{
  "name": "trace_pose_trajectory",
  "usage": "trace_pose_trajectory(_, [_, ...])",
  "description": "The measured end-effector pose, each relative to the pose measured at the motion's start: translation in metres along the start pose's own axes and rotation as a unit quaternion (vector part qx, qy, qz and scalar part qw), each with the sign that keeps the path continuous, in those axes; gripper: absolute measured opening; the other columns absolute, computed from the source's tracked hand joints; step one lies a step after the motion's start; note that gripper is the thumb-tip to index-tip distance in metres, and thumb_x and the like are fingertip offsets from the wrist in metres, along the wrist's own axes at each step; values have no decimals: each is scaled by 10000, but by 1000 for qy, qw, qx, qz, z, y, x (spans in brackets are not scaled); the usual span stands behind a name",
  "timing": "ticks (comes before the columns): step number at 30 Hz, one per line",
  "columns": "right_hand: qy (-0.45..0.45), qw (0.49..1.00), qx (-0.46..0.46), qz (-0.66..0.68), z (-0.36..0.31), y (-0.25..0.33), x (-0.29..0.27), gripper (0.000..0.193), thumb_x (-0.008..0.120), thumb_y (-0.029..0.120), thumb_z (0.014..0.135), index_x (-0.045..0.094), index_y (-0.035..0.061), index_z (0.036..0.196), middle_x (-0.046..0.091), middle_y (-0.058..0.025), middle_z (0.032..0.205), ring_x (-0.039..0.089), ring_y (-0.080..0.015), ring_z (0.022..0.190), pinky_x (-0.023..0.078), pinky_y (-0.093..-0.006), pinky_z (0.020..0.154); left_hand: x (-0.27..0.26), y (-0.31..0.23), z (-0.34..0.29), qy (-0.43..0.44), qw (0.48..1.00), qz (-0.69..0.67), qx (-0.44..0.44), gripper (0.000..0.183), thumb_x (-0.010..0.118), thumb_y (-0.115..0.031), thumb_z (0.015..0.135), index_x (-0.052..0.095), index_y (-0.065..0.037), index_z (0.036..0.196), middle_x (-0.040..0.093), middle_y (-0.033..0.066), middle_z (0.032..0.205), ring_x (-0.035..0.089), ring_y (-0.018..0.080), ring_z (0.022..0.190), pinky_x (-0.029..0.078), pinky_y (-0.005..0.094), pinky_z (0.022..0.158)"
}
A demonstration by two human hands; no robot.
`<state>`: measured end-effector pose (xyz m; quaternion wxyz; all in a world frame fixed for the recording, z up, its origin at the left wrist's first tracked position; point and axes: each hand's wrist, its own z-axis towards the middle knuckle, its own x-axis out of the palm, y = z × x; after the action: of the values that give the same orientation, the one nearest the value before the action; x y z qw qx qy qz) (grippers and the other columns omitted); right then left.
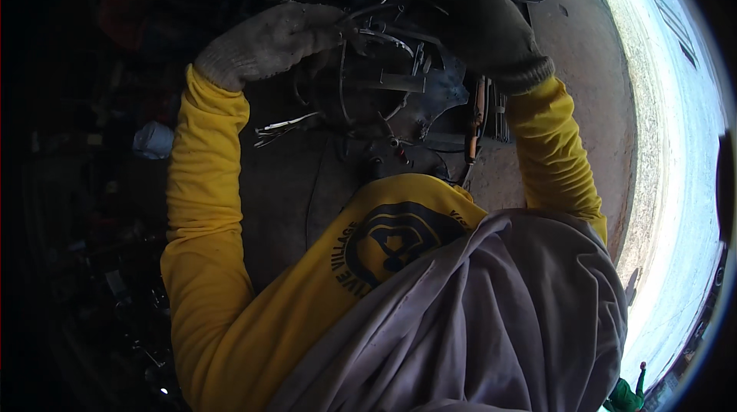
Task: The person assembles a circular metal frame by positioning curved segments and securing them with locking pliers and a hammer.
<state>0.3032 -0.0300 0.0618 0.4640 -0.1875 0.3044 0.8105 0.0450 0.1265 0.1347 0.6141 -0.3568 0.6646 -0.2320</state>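
Both my hands wear knitted work gloves and are raised over a dark cluster of metal parts. My left hand (284, 37), in a grey glove, has its fingers closed around something thin at the cluster's upper left. A dark curved strip (376, 10) meets those fingertips. Across from it, my right hand (484, 32) reaches to the upper right of the same parts, its fingers lost in deep shade. Between and below the hands lies a round metal frame (343, 86) with a thin curved rim. A flat metal bar (403, 82) crosses it, beside a dark jagged plate (449, 93).
Thin silvery rods (284, 128) stick out left of the frame. A brown bar (479, 117) stands at its right. A cable (314, 189) runs along the floor. At far left is a pale container (153, 140); a person in green (626, 397) is at lower right, outside.
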Motion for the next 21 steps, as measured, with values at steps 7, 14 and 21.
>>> trace_pose_trajectory(7, [106,986,-69,-104,2,-13,54,295,632,125,936,685,100,1224,708,-68,1159,707,-202,974,574,-308,837,-31,84,-13,-45,992,-105,62,516,611,-266,980,494,-16,1415,670,85,1111,630,139,844,536,294,756])
trace_pose_trajectory(14, [144,975,163,51,-22,-28,73,266,598,58,951,688,69,1201,709,-37,1079,676,-120,908,567,-254,709,-33,158,-24,-111,993,-40,-15,397,649,-230,970,596,-2,1290,687,90,1091,660,170,952,536,304,880])
trace_pose_trajectory(21, [180,960,206,61,-36,-31,103,259,622,74,934,685,58,1184,717,-50,1059,691,-141,907,570,-273,754,-4,208,-12,-186,973,137,-14,268,653,-241,956,691,-89,1174,725,85,1066,697,238,975,554,327,844])
